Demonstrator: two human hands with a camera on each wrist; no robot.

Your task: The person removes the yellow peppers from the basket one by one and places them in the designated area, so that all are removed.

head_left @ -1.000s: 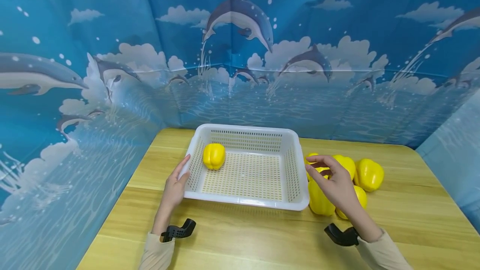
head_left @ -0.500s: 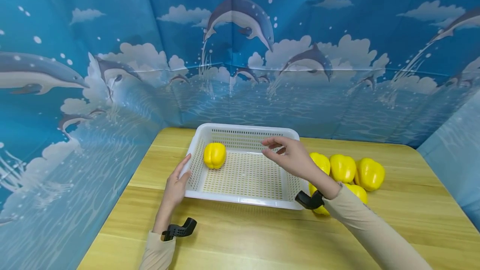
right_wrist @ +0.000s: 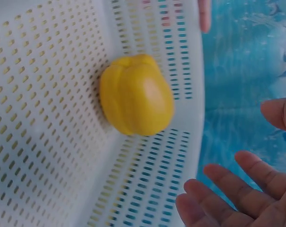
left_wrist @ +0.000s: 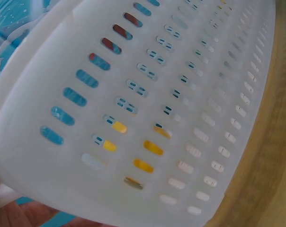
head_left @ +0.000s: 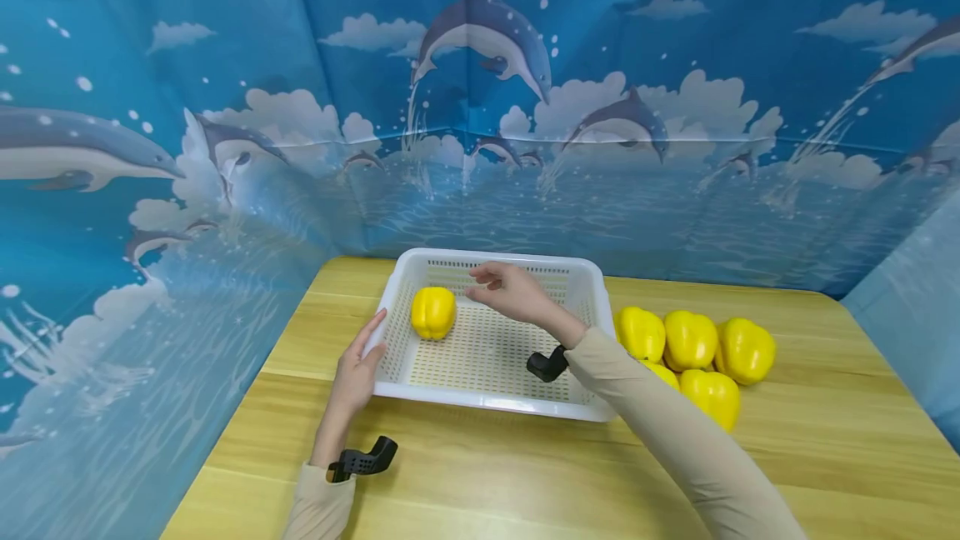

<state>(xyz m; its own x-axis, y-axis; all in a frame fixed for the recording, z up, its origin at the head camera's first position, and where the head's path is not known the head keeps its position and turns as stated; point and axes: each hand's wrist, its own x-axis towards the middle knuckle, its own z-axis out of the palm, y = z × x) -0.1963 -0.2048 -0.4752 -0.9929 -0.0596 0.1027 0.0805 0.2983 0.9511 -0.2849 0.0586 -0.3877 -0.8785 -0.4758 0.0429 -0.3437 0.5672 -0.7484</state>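
Observation:
A white perforated plastic basket (head_left: 495, 401) stands on the table, with one yellow bell pepper (head_left: 433, 313) in its far left part. My left hand (head_left: 356, 373) grips the basket's left rim; in the left wrist view its fingers (left_wrist: 34, 215) show partly behind the rim. My right hand (head_left: 512, 292) hovers over the basket, to the right of the pepper and apart from it. Its fingers (right_wrist: 228, 189) are loosely spread with nothing between them in the right wrist view. Outside the basket's right side lie several more yellow bell peppers (head_left: 690, 340), one partly hidden by the right sleeve.
The wooden table (head_left: 480, 473) carries everything. A blue curtain (head_left: 465, 215) printed with dolphins hangs behind it and along both sides. Black camera mounts (head_left: 367, 458) sit on both wrists.
My right hand has moved left from the loose peppers, past the basket's right rim, to above the basket. The left hand stays on the rim; the pepper inside has not moved.

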